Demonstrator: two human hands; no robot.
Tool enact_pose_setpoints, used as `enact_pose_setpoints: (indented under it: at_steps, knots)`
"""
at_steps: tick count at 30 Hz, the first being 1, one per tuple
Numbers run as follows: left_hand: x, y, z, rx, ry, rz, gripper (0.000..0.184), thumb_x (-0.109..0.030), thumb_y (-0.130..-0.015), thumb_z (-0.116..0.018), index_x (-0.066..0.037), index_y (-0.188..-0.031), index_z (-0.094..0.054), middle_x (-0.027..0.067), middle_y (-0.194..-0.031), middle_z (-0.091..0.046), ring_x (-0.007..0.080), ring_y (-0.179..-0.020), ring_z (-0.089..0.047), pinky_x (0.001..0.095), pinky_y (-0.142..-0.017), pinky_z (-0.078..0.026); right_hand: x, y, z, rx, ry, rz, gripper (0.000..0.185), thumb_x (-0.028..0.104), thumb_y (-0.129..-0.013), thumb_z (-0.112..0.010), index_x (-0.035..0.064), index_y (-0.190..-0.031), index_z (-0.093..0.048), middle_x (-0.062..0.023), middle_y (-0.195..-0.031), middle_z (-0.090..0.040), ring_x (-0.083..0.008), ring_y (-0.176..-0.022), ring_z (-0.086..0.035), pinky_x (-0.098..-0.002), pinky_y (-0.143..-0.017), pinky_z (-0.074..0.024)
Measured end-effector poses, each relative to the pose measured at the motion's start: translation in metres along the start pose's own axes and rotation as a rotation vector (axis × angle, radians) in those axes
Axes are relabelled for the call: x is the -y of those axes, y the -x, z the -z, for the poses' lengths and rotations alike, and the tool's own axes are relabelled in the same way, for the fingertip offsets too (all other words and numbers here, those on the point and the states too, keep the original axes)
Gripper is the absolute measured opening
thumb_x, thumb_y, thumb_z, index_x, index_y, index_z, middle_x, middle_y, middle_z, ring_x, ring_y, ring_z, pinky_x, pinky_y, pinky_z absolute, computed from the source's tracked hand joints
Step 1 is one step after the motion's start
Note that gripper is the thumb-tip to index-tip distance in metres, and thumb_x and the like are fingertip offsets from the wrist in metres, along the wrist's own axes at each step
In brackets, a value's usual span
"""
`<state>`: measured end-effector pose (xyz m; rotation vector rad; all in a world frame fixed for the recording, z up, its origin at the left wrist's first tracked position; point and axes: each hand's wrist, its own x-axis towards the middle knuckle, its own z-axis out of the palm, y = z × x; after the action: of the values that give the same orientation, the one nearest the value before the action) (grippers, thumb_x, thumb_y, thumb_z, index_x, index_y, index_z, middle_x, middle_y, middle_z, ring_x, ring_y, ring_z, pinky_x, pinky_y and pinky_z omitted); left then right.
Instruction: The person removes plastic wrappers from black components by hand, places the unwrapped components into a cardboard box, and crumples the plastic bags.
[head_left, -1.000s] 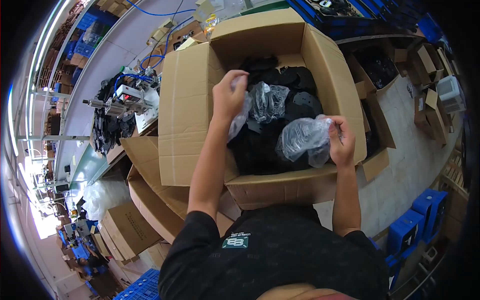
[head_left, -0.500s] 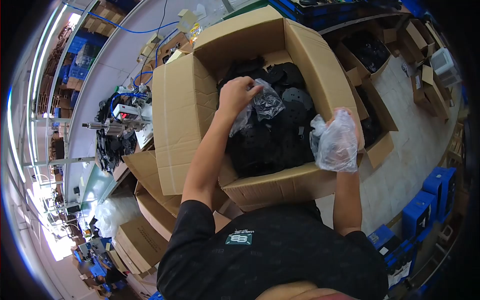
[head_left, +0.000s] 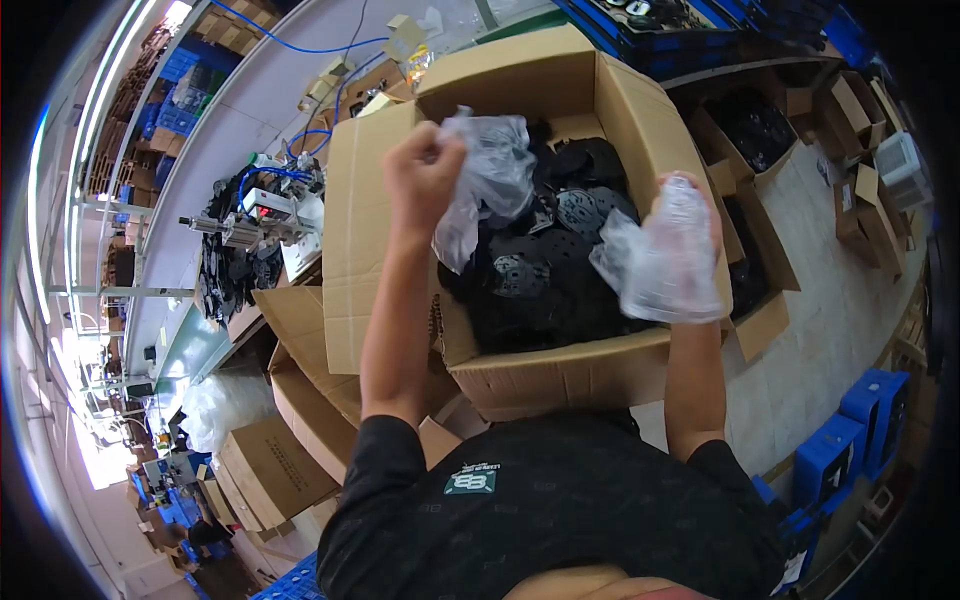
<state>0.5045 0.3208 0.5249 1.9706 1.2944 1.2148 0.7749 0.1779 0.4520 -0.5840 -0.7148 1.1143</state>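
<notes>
My left hand [head_left: 424, 172] is closed on a clear plastic bag [head_left: 494, 165], which hangs over the left part of an open cardboard box [head_left: 560, 378]. Black flat parts with small holes [head_left: 590, 207] fill the bottom of the box. Near the right wall of the box, another clear bag [head_left: 668, 262] lies over my right hand [head_left: 684, 215] and hides most of its fingers. The crumpled end of that bag reaches left above the black parts.
A small machine [head_left: 268, 215] stands on the bench at the left. More cardboard boxes [head_left: 765, 330] with black contents are at the right, and blue crates [head_left: 830, 462] at the lower right. A person [head_left: 205, 530] is far off at the lower left.
My left hand has moved left and lifted a bag off the black parts. My right hand moved right and up from above the parts, its bag now draped over it.
</notes>
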Motion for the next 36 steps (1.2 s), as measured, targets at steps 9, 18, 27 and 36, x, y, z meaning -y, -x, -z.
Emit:
enact_pose_setpoints:
  at_steps: [9,18,27,36]
  knots:
    - [0.008,0.018,-0.011,-0.023,0.018,-0.255,0.015,0.009,-0.068,-0.051,-0.002,-0.075,-0.045,0.0109,-0.095,-0.063,0.0140,-0.076,-0.053,0.0232,-0.061,-0.040,-0.016,0.015,-0.051,0.153,1.010,0.216,0.031,-0.006,-0.077,-0.045,0.0008,-0.100,-0.065,-0.0116,-0.089,-0.065,-0.0237,-0.086,-0.063,-0.0293,-0.079,-0.0481]
    - [-0.036,0.090,-0.021,0.198,0.529,-0.336,0.015,-0.009,-0.062,-0.047,0.000,-0.068,-0.057,0.0083,-0.060,-0.054,0.0166,-0.051,-0.052,0.0268,-0.048,-0.042,-0.024,0.020,-0.070,-0.086,0.992,0.733,0.011,-0.001,-0.074,-0.057,0.0036,-0.083,-0.061,-0.0133,-0.093,-0.058,-0.0285,-0.082,-0.059,-0.0334,-0.075,-0.0482]
    - [-0.060,0.187,-0.019,-0.417,0.548,-0.330,0.022,-0.022,-0.091,-0.048,-0.001,-0.082,-0.052,0.0117,-0.075,-0.057,0.0230,-0.063,-0.054,0.0340,-0.057,-0.046,-0.048,0.108,-0.130,0.519,0.320,0.198,0.059,0.030,-0.084,-0.064,0.0003,-0.131,-0.044,-0.0271,-0.137,-0.035,-0.0367,-0.127,-0.039,-0.0452,-0.105,-0.0307]
    - [-0.064,0.276,0.083,-0.376,-0.166,-0.392,0.030,-0.033,-0.078,-0.056,-0.012,-0.093,-0.070,0.0032,-0.094,-0.066,0.0215,-0.083,-0.054,0.0355,-0.080,-0.037,-0.107,0.170,-0.144,0.829,0.296,-0.421,0.051,0.029,-0.081,-0.070,0.0015,-0.120,-0.051,-0.0144,-0.115,-0.058,-0.0241,-0.102,-0.059,-0.0359,-0.089,-0.0460]
